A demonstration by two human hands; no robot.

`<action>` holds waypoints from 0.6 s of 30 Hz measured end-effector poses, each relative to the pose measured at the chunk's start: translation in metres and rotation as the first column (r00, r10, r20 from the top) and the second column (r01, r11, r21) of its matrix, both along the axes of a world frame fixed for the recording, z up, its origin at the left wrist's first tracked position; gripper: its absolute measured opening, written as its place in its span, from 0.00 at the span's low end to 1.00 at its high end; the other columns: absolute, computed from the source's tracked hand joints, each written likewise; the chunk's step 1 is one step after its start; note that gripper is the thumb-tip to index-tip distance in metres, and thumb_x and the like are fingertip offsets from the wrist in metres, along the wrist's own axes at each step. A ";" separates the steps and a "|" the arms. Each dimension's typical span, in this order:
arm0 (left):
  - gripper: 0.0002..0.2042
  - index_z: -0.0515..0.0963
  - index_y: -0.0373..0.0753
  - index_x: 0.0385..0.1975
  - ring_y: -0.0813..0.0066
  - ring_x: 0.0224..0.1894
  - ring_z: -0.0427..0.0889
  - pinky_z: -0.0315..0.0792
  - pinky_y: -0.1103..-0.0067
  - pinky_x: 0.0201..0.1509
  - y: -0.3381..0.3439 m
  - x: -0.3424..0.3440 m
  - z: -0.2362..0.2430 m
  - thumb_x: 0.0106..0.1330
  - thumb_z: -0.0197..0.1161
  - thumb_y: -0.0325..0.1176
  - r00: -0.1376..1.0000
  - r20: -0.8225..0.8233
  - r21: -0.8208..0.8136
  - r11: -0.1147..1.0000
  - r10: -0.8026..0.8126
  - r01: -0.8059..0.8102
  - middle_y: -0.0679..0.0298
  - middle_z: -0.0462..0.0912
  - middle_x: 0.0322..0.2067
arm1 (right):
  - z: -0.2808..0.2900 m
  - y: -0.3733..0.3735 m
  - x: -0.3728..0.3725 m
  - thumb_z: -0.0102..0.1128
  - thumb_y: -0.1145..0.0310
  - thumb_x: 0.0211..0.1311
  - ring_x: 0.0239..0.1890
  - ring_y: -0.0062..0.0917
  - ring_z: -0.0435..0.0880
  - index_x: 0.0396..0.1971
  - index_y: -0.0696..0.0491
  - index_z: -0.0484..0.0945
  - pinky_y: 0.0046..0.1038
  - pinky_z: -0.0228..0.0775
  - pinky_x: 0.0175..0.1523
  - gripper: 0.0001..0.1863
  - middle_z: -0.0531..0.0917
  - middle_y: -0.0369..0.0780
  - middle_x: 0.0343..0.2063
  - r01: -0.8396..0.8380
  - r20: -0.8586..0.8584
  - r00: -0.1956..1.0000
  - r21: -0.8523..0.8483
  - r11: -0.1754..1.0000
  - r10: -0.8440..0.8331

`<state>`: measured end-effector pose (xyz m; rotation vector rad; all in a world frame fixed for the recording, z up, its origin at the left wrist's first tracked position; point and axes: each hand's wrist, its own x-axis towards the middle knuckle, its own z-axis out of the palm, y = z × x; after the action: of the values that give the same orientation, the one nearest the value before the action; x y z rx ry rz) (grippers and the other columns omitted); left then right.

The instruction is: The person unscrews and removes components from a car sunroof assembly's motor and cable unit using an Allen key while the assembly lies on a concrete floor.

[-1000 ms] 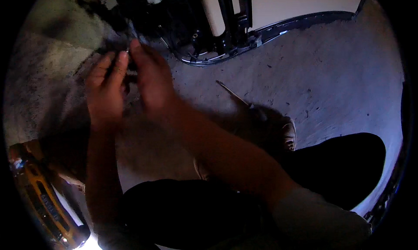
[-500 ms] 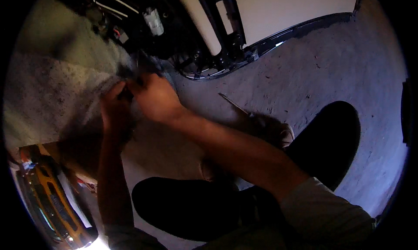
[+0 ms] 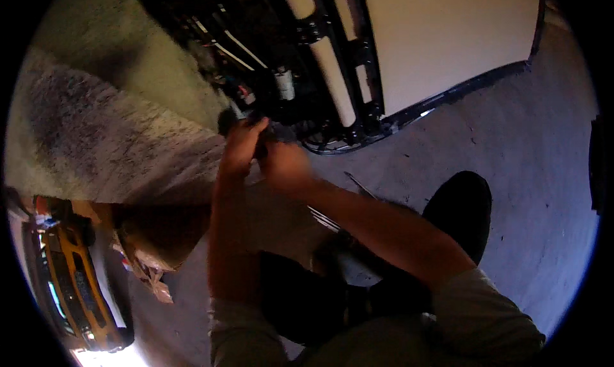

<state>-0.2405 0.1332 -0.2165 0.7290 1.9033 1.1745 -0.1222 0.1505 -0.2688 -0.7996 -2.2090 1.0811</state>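
My left hand (image 3: 240, 146) and my right hand (image 3: 288, 167) are close together in front of me, both with bent, closed fingers. Between them is a small dark object (image 3: 260, 149), too dim and blurred to name. Just beyond the fingers stands a black framework (image 3: 358, 54) with a broad beige panel (image 3: 448, 34). A whitish cylinder (image 3: 284, 84) and pale rods (image 3: 236, 47) sit inside its dark part. A grey, rough-textured sheet or mat (image 3: 128, 137) lies left of my left hand.
At the lower left stands a yellow-and-black slatted object (image 3: 77, 277) with a bright glow at its near end. Beside it lies crumpled brown packaging (image 3: 153, 265). A thin rod-like tool (image 3: 361, 185) lies on the concrete floor (image 3: 448, 137), right of my hands. My dark-clad knees are below.
My view has shifted, so the framework and mat appear lower and farther right. Both hands remain together at the dark object; my right hand now sits slightly lower beside the left.
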 end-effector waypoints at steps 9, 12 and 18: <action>0.17 0.77 0.35 0.28 0.82 0.28 0.69 0.64 0.80 0.31 -0.006 -0.007 -0.027 0.68 0.58 0.45 0.995 0.003 0.340 0.936 -0.095 0.088 0.71 0.73 0.25 | 0.020 0.021 0.008 0.56 0.67 0.53 0.31 0.46 0.81 0.27 0.56 0.79 0.43 0.73 0.36 0.08 0.81 0.50 0.27 -0.141 0.067 0.988 0.050 0.989 0.137; 0.15 0.76 0.36 0.28 0.81 0.28 0.69 0.64 0.79 0.31 -0.001 -0.005 -0.020 0.67 0.59 0.43 0.995 0.090 0.256 0.966 -0.041 0.017 0.71 0.73 0.24 | 0.002 0.033 0.007 0.58 0.67 0.48 0.29 0.43 0.82 0.26 0.55 0.80 0.39 0.73 0.33 0.08 0.80 0.49 0.23 -0.262 0.044 0.963 0.382 0.886 0.265; 0.12 0.76 0.35 0.30 0.80 0.28 0.70 0.64 0.78 0.32 -0.002 -0.019 -0.046 0.64 0.61 0.40 0.954 0.289 0.385 0.922 -0.076 -0.043 0.69 0.75 0.25 | 0.030 0.024 -0.003 0.58 0.71 0.46 0.24 0.36 0.82 0.20 0.53 0.80 0.35 0.72 0.30 0.04 0.79 0.45 0.18 -0.272 0.119 0.960 0.163 0.948 0.254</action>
<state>-0.2596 0.1315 -0.2625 0.7224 1.4253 1.5798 -0.1249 0.1749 -0.2387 -0.4978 -2.5070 0.9631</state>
